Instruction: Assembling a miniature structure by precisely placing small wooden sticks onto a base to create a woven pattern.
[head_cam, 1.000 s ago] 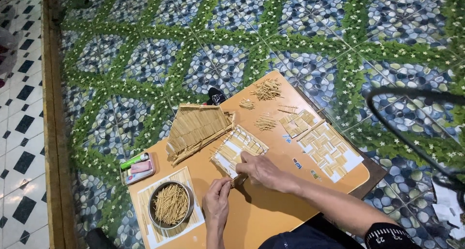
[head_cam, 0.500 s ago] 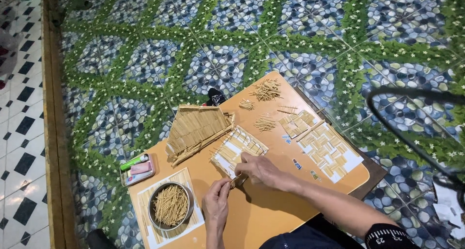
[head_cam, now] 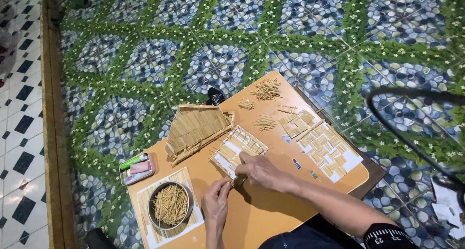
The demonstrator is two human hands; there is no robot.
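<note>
Head view: a low orange tabletop (head_cam: 271, 215) on a floor (head_cam: 160, 60) patterned in green and blue, seen from above.
Work in hand: a flat stick panel (head_cam: 236, 149) on white backing, near the middle of the tabletop, partly covered with rows of sticks; its white near part looks bare, so I judge it unfinished.
Right hand (head_cam: 261, 170): rests on the near edge of the panel, fingers curled close together, pinching something small that I cannot make out.
Left hand (head_cam: 216, 204): just beside the right hand toward the near edge, fingers drawn narrow at the same spot; what they hold cannot be told.
Finished piece: a peaked stick roof (head_cam: 196, 128) lies just beyond the panel, toward the far left edge, fully covered.
Other panels: woven stick squares (head_cam: 325, 149) on white sheet at the right edge, apparently complete.
Supply: a metal bowl of loose sticks (head_cam: 170, 205) at the near left corner, still well filled.
Loose stock: small stick heaps (head_cam: 266, 90) at the far corner.
Tray: a small tray (head_cam: 136, 167) with a green tube at the left edge.
</note>
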